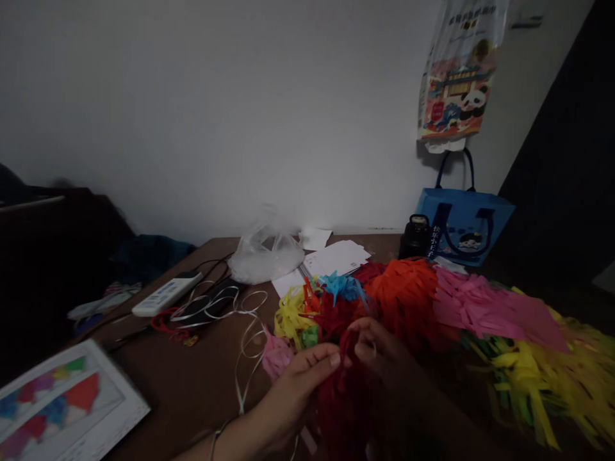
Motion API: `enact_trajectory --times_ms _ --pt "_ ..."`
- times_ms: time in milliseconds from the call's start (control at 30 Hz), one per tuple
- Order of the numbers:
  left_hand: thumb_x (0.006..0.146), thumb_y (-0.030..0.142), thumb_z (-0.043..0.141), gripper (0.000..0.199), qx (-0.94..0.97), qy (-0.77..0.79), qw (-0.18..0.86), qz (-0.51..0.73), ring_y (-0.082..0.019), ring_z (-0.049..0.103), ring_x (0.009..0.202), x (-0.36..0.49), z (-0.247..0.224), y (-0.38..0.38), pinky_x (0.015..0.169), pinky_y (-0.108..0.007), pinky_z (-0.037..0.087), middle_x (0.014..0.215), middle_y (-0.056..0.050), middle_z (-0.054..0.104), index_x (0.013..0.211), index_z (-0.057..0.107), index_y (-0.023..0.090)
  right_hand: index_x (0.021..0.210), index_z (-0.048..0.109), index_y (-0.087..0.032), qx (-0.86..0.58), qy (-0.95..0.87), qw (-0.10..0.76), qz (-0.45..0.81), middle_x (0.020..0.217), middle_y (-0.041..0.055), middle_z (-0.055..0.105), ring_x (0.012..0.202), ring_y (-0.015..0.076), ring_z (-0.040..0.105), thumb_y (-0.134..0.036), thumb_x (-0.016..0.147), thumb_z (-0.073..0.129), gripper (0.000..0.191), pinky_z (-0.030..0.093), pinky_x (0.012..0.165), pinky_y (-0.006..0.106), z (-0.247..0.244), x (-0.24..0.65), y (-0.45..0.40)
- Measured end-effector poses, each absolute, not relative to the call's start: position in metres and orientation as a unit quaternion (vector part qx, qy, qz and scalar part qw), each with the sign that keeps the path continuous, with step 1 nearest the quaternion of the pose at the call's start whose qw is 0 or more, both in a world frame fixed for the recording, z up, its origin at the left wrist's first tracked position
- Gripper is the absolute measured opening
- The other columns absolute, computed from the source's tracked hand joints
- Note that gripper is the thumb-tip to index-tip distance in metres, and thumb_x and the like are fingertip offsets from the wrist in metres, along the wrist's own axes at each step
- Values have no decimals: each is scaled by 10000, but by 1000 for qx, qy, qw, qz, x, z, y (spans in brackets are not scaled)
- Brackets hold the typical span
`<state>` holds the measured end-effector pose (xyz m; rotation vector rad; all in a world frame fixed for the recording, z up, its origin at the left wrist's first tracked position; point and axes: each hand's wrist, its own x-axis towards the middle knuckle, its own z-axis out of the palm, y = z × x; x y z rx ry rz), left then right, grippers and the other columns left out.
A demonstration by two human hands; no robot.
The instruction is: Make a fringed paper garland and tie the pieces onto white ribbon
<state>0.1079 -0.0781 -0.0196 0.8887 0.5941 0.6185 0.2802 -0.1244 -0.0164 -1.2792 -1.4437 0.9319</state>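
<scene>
A dark red fringed paper tassel (343,410) hangs from my hands at the near side of the table, its lower strips falling into shadow. My left hand (310,371) pinches it near the top between thumb and fingers. From the other side, my right hand (377,346) closes its fingertips on the tassel's upper end. Just beyond lie yellow strips (289,314), a light blue tassel (342,286) and a big orange-red bunch (408,294). Pink paper (494,304) and yellow fringe (552,371) spread to the right. A small pink piece (277,352) sits beside my left hand.
White string (245,371) loops over the brown table (173,378) near a white power strip (166,294). A printed bunting picture (72,410) lies at left. A clear plastic bag (266,256), papers (336,257), a black bottle (415,237) and a blue bag (466,221) stand behind.
</scene>
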Motion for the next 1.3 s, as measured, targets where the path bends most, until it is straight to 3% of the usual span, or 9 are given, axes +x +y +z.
enact_trajectory --times_ms 133,333,700,833,933,1033,1133,1233,1300 --pt "709 347 821 245 386 275 822 317 -106 588 596 107 -18 -72 586 -175 449 650 -30 672 762 734 124 717 546 -230 -546 -636 459 294 696 7 558 703 168 545 -350 982 309 375 399 728 301 -15 287 -126" --pt "670 364 849 277 395 291 812 318 -97 589 587 107 -20 -71 577 -164 440 654 -28 683 756 737 126 573 423 -236 -502 -692 401 328 527 -25 441 497 138 417 -376 972 359 428 306 519 282 -15 284 -128" --pt "715 535 756 388 597 296 674 319 -105 493 594 103 -26 -68 558 -188 380 629 11 608 702 685 154 603 337 -228 -472 -748 362 293 557 -36 411 524 123 405 -276 970 294 373 299 521 261 -15 278 -131" --pt "817 440 667 293 704 288 560 327 -146 547 675 103 -24 -71 632 -223 420 707 -20 662 757 705 156 638 413 -216 -524 -701 371 310 588 -45 455 553 118 423 -369 942 428 341 282 525 251 -13 277 -132" --pt "850 344 620 217 757 286 488 327 -163 577 690 102 -25 -74 643 -236 435 727 -34 684 795 727 164 794 496 -208 -567 -674 378 286 653 -54 509 601 120 471 -375 892 544 198 289 554 237 -13 276 -132" --pt "834 300 641 171 759 283 475 344 -185 622 761 102 -25 -73 688 -249 471 823 -44 708 927 743 199 842 506 -214 -564 -676 388 273 726 -38 563 674 129 526 -334 939 460 161 323 622 240 -14 275 -133" --pt "791 287 714 273 737 281 469 398 -211 648 844 99 -20 -72 762 -279 495 916 -50 720 1060 727 245 829 515 -217 -564 -679 375 283 750 -30 579 694 135 531 -338 953 432 192 319 631 248 -12 273 -134" --pt "835 291 678 110 766 252 445 391 -200 646 742 97 -12 -72 696 -269 485 781 -51 716 859 768 231 806 524 -214 -554 -683 355 318 711 -44 549 658 122 499 -331 955 431 211 303 604 243 -9 269 -136" --pt "869 280 631 178 787 239 424 379 -192 631 691 95 -6 -71 661 -261 466 717 -50 701 753 752 217 782 525 -210 -541 -684 355 337 696 -51 533 648 112 487 -314 957 425 227 297 595 237 -7 269 -137"
